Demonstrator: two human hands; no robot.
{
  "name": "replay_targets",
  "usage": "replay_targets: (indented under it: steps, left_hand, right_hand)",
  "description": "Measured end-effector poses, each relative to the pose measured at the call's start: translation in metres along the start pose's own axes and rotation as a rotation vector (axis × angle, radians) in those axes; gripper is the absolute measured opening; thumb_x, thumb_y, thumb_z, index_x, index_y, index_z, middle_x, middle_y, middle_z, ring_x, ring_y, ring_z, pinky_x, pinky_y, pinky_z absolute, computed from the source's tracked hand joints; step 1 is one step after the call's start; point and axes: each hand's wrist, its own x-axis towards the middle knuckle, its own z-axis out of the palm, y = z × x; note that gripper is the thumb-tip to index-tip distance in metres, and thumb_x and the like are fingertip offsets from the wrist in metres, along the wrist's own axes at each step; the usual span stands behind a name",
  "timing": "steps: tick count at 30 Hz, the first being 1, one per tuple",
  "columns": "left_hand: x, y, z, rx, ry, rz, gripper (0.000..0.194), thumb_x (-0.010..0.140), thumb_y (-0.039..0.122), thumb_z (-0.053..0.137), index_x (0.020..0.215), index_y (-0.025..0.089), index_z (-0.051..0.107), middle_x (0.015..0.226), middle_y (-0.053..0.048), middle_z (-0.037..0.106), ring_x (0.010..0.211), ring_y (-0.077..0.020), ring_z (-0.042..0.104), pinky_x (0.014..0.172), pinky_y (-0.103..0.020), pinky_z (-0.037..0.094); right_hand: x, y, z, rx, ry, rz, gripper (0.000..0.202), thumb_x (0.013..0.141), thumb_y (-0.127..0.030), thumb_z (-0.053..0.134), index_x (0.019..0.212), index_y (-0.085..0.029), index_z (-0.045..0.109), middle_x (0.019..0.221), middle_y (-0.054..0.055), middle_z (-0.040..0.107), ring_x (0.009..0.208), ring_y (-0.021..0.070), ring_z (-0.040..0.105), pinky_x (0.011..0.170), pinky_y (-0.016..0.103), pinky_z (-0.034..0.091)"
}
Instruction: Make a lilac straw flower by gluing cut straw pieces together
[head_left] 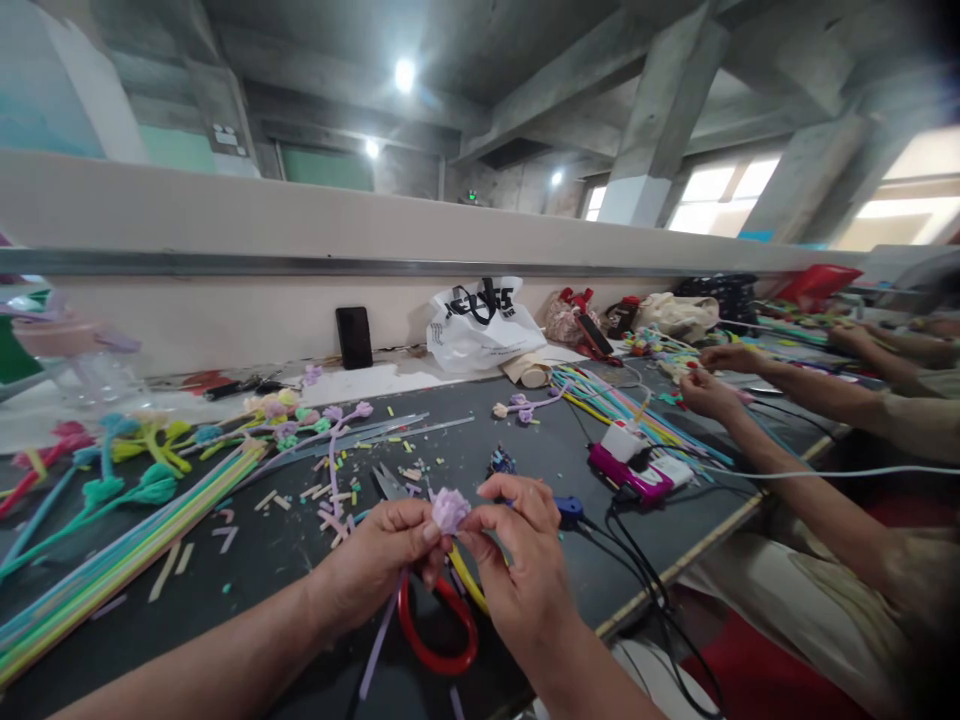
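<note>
Left hand [382, 555] grip: thumb and fingers pressed together on the lilac pipe-cleaner flower [450, 509], pinching its left side. Right hand [517, 560] grip: fingertips closed on the same flower from the right, thumb below. The flower sits between both hands, held just above the tabletop [300, 560] near its front edge; its lilac stem [381, 640] hangs down past the left palm toward that edge.

Under the hands: red-handled scissors [439, 635] lying flat by the front edge, blades [390, 484] pointing toward mid-tabletop. A yellow stem [469, 582] crosses the red loop.

Left of the hands: scattered cut pipe-cleaner scraps [330, 495], then a long bundle of multicolour pipe cleaners [127, 555] running diagonally to the front-left corner. Finished flowers [135, 455] in teal, yellow and red lie near the left edge.

Right of the hands: blue plug [570, 510] with black cables [645, 580] trailing over the front edge, and a pink-and-white device [634, 465] (type cannot be told). A second pipe-cleaner bundle [622, 405] lies beyond it.

Back edge: a black phone [354, 337] propped against the wall and a white plastic bag [484, 325].

Right side: another person's hands [712, 385] work at the tabletop's far-right part.
</note>
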Motion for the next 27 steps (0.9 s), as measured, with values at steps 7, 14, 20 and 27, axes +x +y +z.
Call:
replay_targets:
  steps: [7,14,20,27]
  left_hand:
    - [0.0006,0.0020,-0.0005,0.069,-0.023,0.000,0.027,0.074,0.036,0.061,0.066,0.010,0.061,0.054,0.000,0.052,0.048,-0.0086,0.046,0.050,-0.021,0.034]
    - [-0.0002,-0.0020,-0.0007,0.129,0.023,0.012,0.027,0.078,0.036,0.058,0.068,0.011,0.058,0.054,0.002,0.047,0.049,-0.0070,0.039,0.049,-0.020,0.028]
    - [-0.0009,-0.0046,0.0002,0.102,0.039,0.038,0.026,0.077,0.036,0.059,0.066,0.012,0.056,0.053,0.003,0.043,0.049,-0.0060,0.033,0.048,-0.020,0.024]
    - [0.0000,-0.0052,-0.0020,0.086,0.052,0.058,0.025,0.077,0.035,0.058,0.067,0.012,0.058,0.052,0.003,0.043,0.047,-0.0061,0.034,0.048,-0.021,0.023]
  right_hand:
    - [0.0000,0.0005,0.0002,-0.069,0.012,-0.053,0.010,0.078,-0.010,0.055,0.075,-0.019,0.057,0.092,0.004,0.053,0.088,0.0185,0.047,0.079,0.037,0.036]
    - [-0.0001,-0.0052,0.0007,-0.104,0.015,-0.059,0.012,0.078,-0.010,0.055,0.072,-0.020,0.057,0.090,0.004,0.054,0.089,0.0190,0.048,0.084,0.038,0.033]
    - [-0.0021,-0.0017,0.0026,-0.032,-0.014,0.004,0.006,0.076,-0.015,0.058,0.073,-0.020,0.058,0.091,0.003,0.052,0.089,0.0189,0.049,0.084,0.039,0.033]
    - [-0.0031,-0.0019,0.0049,-0.073,0.002,-0.033,0.007,0.077,-0.014,0.058,0.075,-0.021,0.059,0.093,0.004,0.053,0.089,0.0190,0.050,0.086,0.040,0.032]
